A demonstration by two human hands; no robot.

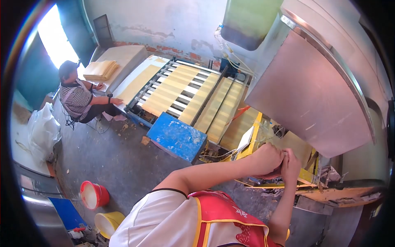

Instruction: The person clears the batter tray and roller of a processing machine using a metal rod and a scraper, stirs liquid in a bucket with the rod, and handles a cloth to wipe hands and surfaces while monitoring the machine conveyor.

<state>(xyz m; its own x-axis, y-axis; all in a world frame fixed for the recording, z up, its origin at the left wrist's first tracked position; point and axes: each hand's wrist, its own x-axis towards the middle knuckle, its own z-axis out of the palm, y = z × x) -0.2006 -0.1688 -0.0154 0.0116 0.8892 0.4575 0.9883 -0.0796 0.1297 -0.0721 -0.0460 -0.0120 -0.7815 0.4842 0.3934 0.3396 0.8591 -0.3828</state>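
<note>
My left hand (269,159) is curled closed, its arm stretched across in front of my red and white apron (230,210). Fingertips pressed together, my right hand (291,164) meets it at the fingers. Whatever lies between them, if anything, is hidden or too small to name. Both hands are above a yellow metal frame (252,138), near a white panel (245,138) fixed on it. Close by on the right hangs the large, smooth, curved metal cover (308,90) of a big drum.
A conveyor (181,88) carries pale yellow sheets (164,96) towards a seated co-worker (78,92) beside a sheet stack (100,70). A blue box (176,136) stands before the conveyor. Red (94,194) and yellow buckets (109,224) stand on the floor, near a white plastic bag (43,133).
</note>
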